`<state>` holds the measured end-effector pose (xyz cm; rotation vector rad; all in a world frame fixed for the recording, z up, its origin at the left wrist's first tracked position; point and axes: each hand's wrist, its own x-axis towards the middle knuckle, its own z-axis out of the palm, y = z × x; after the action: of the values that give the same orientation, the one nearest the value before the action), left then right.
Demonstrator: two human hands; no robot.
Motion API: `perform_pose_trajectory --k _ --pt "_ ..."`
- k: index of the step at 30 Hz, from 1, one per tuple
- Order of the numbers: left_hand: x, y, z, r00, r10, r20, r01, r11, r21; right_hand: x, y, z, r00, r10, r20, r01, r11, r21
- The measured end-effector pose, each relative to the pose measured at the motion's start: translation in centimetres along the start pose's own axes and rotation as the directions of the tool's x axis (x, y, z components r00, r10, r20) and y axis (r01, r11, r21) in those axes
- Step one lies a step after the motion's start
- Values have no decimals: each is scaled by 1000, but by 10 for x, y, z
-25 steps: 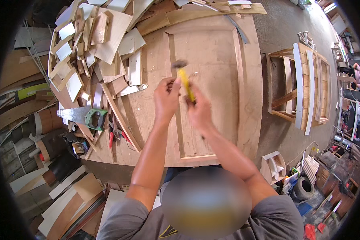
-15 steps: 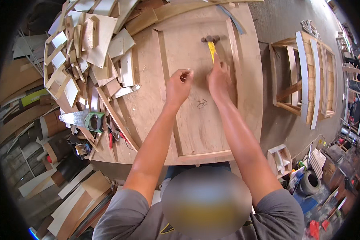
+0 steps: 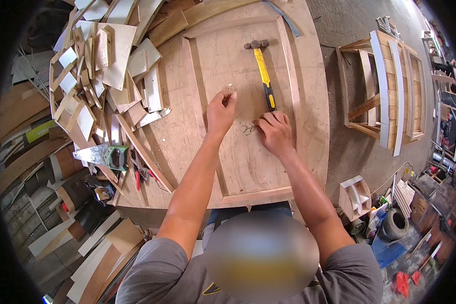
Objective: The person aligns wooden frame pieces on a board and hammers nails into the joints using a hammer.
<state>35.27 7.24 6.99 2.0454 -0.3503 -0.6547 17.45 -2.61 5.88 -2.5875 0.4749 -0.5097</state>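
A hammer (image 3: 263, 73) with a yellow and black handle lies on the plywood board, its dark head pointing away from me. Just beyond the end of its handle, my right hand (image 3: 276, 133) is closed, thumb and fingertips on a small bunch of nails (image 3: 249, 128). My left hand (image 3: 221, 114) is held over the board in a pinch. What sits between those fingertips is too small to make out; a tiny pale glint shows just past them. Wooden strips (image 3: 258, 195) form a rectangular frame on the board around both hands.
Wood offcuts (image 3: 119, 55) pile up at the board's left, with a green-handled handsaw (image 3: 117, 157) and red-handled pliers (image 3: 138, 180) nearby. A slatted wooden piece (image 3: 390, 93) stands on the floor to the right. A tyre (image 3: 395, 224) lies lower right.
My right hand has left the hammer, which now lies in full view, and has come nearer to the nails. My left fingers have drawn together into a tighter pinch.
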Motion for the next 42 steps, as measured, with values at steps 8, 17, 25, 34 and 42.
perform_pose_trajectory --k 8,17,25,34,42 --pt "8 -11 2 999 43 7 -43 998 51 -6 2 7 999 -31 40 34 996 -82" --pt "31 21 15 999 -39 20 38 998 54 -6 4 14 993 -86 84 104 968 -229" --pt "76 32 27 973 192 -132 -189 981 35 7 17 -6 998 -37 54 40 997 -65" --pt "40 18 29 994 -1 -111 -8 997 -82 15 23 -8 982 -181 49 182 983 -19" --pt "21 3 15 990 63 -124 -75 993 -96 21 28 5 938 -319 136 332 940 -81"
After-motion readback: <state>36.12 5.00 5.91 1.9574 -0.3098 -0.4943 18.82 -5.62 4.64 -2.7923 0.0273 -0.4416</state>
